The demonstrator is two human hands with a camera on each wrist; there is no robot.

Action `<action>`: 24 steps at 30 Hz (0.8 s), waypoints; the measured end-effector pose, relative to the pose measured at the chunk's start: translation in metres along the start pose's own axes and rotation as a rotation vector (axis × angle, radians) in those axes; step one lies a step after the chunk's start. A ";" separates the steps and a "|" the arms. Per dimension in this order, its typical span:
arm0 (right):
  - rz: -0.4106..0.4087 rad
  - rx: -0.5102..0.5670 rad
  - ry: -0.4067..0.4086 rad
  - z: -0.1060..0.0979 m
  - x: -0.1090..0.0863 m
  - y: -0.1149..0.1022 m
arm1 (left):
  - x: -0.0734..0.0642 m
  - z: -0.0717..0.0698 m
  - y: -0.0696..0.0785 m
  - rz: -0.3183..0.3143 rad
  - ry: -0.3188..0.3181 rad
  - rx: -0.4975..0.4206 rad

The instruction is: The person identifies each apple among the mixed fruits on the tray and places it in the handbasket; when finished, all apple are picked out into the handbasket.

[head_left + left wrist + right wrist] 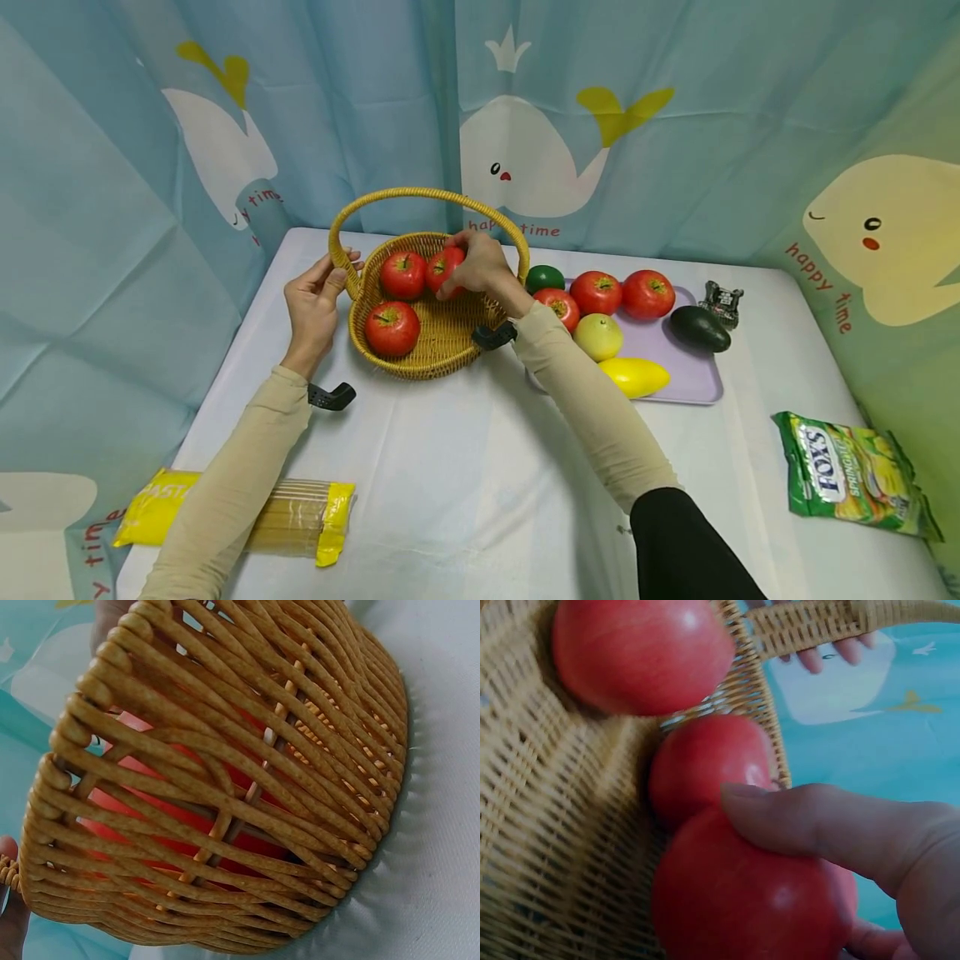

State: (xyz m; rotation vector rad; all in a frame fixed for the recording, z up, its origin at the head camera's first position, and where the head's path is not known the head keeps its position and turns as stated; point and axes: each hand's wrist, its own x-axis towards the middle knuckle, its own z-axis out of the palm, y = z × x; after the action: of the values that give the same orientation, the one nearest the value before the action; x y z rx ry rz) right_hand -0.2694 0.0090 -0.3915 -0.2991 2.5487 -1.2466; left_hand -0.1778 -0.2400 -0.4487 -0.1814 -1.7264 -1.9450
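A yellow wicker basket (444, 337) with a tall arched handle stands at the back of the table. My left hand (312, 315) holds the handle's left base, thumb in front and fingers behind. Inside the basket, my right hand (482, 265) grips a red apple (742, 900), thumb on top and fingers on the far side. That apple touches a second apple (403, 275) at the back left. Nearer the front lies a third apple (393, 328). The left wrist view shows mostly the basket's woven side (300, 787), with red showing through the gaps.
Right of the basket, a lilac tray (686, 379) bears several red apples (648, 294), a pale green round fruit (598, 337), a yellow mango-like fruit (636, 377) and a dark avocado (699, 328). A pasta pack (292, 517) lies front left, a Foxs candy bag (855, 475) at right.
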 end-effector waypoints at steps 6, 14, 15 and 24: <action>-0.036 -0.161 0.011 0.004 0.002 0.000 | 0.000 0.000 0.000 -0.001 0.006 -0.005; -0.058 -0.235 0.018 0.008 0.005 0.001 | 0.000 0.000 0.000 0.002 0.001 -0.010; -0.063 -0.244 0.020 0.008 0.005 0.001 | 0.000 0.000 0.000 0.003 0.000 -0.012; -0.086 -0.324 -0.007 0.010 0.007 0.000 | -0.001 0.001 0.001 0.000 -0.004 -0.015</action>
State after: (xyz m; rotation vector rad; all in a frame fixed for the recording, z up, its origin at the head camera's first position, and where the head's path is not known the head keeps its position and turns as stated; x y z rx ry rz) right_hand -0.2726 -0.0005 -0.3984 -0.4850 2.7526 -0.8512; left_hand -0.1768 -0.2391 -0.4478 -0.1902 -1.7145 -1.9597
